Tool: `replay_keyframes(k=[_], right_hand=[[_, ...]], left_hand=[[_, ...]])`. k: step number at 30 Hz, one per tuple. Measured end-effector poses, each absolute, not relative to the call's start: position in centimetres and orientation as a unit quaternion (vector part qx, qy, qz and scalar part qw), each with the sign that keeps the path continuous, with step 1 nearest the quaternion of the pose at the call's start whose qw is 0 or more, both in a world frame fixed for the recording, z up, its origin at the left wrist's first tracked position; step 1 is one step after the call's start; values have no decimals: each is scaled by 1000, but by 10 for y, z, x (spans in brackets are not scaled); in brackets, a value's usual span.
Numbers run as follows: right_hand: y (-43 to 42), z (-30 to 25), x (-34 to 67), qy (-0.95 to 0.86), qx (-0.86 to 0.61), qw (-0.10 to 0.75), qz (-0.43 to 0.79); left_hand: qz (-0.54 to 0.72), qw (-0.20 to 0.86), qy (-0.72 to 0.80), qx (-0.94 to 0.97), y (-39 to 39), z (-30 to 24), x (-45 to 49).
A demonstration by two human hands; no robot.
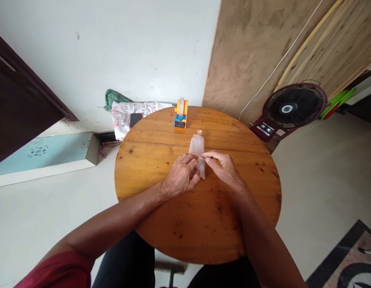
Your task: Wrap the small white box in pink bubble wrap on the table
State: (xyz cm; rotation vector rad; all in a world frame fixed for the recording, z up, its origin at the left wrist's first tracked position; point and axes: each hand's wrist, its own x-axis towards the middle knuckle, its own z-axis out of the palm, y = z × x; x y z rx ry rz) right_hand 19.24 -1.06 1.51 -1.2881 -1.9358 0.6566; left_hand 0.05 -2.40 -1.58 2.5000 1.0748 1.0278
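A small clear plastic bag (196, 146) lies on the round wooden table (161, 160), its far end pointing at an orange and blue tape dispenser (181, 113) near the table's back edge. My left hand (182, 176) rests curled on the bag's near end, fingers pressing it against the wood. My right hand (223, 166) meets it from the right, thumb and forefinger pinched at the same near end of the bag. Both hands touch each other over the bag.
A dark red floor fan (293, 109) stands right of the table against plywood boards. A printed sack (134, 114), a green bag (115, 98) and a dark phone-like object (135, 119) lie behind the table by the wall. A rug corner (353, 260) shows at lower right.
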Motion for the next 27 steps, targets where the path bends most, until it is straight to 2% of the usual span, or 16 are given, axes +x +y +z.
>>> replay_keyframes(k=[6,10,16,27], right_hand=[[-1,0,194,-705,-555,381,224],[0,-2,192,-709,-520,418,230],[-2,-3,187,-745,-480,368,283],[-1,-5,185,-751,-496,348,262]], left_hand=[[357,117,364,852,-24,-17,1],[355,117,365,853,-24,-16,1],[345,109,380,851,-25,-16,1],[336,94,365,863,-25,-14,2]])
